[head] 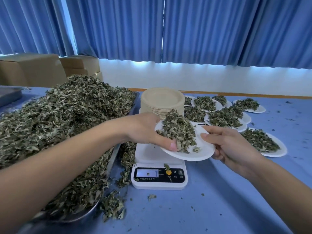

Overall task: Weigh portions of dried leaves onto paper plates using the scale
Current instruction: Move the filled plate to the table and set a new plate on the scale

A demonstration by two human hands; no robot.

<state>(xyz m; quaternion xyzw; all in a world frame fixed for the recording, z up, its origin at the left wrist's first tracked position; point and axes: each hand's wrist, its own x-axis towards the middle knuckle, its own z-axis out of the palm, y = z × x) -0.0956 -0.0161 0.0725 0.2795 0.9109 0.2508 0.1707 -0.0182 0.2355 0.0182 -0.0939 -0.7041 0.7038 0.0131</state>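
A white paper plate (201,150) carrying a heap of dried leaves (179,130) is held tilted just above the white digital scale (159,176). My left hand (146,130) grips the plate's left rim, thumb on top among the leaves. My right hand (228,146) grips the right rim, thumb on the plate's upper face and fingers underneath. A large mound of dried leaves (59,122) fills a metal tray (111,159) on the left. A stack of unused beige paper plates (161,100) stands behind the scale.
Several filled paper plates (273,146) lie on the blue table to the right and behind. Loose leaf bits (113,206) are scattered near the tray's corner. Cardboard boxes (33,70) stand at the back left; blue curtains hang behind.
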